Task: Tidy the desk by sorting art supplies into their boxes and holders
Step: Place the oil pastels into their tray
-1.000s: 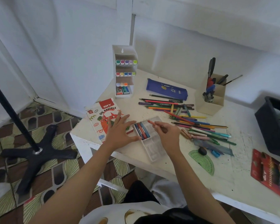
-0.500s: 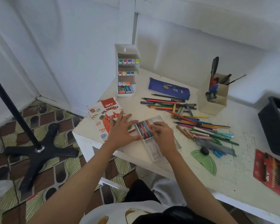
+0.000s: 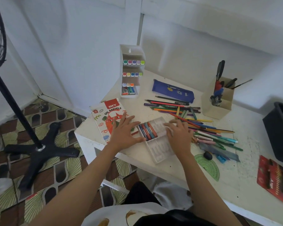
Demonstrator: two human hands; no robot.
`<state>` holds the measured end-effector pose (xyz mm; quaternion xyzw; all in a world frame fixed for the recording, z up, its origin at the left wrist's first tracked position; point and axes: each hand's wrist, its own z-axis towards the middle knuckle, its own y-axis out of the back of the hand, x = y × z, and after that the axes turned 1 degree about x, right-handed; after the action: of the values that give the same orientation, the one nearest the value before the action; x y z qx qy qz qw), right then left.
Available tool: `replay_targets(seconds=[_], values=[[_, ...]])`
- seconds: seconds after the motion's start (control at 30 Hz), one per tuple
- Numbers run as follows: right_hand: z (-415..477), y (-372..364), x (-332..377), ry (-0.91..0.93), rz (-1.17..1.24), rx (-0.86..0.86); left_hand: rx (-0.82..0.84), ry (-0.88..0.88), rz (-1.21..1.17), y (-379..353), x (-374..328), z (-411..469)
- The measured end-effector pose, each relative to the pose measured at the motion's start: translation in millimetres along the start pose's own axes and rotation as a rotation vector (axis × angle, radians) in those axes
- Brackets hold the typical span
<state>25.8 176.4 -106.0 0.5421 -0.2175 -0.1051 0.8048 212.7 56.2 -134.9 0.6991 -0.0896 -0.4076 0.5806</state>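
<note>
A clear plastic pastel tray (image 3: pixel 160 151) lies at the desk's near edge, with several oil pastels (image 3: pixel 148 132) lined up in its left end. My left hand (image 3: pixel 123 133) rests flat with fingers spread on the oil pastels box (image 3: pixel 107 117), thumb against the tray's left side. My right hand (image 3: pixel 178 135) lies palm down over the tray's right part, fingers apart, nothing visible in it. Just right of it, a loose pile of coloured pencils, pens and pastels (image 3: pixel 198 123) spreads across the desk.
A white marker rack (image 3: pixel 131 70) and a blue pencil case (image 3: pixel 172 92) stand at the back, with a beige pen holder (image 3: pixel 219 101) to their right. A green protractor (image 3: pixel 207 166), black eraser (image 3: pixel 207 155), red pencil box (image 3: pixel 274 176) and black bin (image 3: pixel 279 132) sit right. A fan stand (image 3: pixel 38 147) is on the floor left.
My right hand carried a red pastel to the tray, set it beside the others and now lies flat further right with nothing in it. My left hand stayed on the box.
</note>
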Motion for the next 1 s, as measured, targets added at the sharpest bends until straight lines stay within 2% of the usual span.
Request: replay_targets(seconds=[0.13,0.23,0.3,0.4,0.53,0.63,0.83,1.0], values=[[1,8,-31,-0.334,-0.121,0.001,0.013,-0.003,0.027,-1,2,1],[3,11,-44,-0.425,-0.247,0.113,0.022,-0.013,0.057,-2,2,1],[2,11,-48,-0.426,-0.261,0.129,0.037,-0.011,0.085,-2,1,1],[0,10,-48,-0.371,-0.148,0.062,0.045,-0.009,0.1,-2,1,1],[-3,15,-32,-0.231,0.423,-0.148,0.053,-0.007,0.109,-2,1,2],[-4,19,-14,-0.16,0.662,-0.168,0.049,-0.006,0.107,-2,0,2],[-4,12,2,0.033,0.71,-0.097,0.06,0.002,0.112,-1,-1,1],[-6,-3,4,0.193,0.475,0.105,0.06,0.006,0.11,1,-2,0]])
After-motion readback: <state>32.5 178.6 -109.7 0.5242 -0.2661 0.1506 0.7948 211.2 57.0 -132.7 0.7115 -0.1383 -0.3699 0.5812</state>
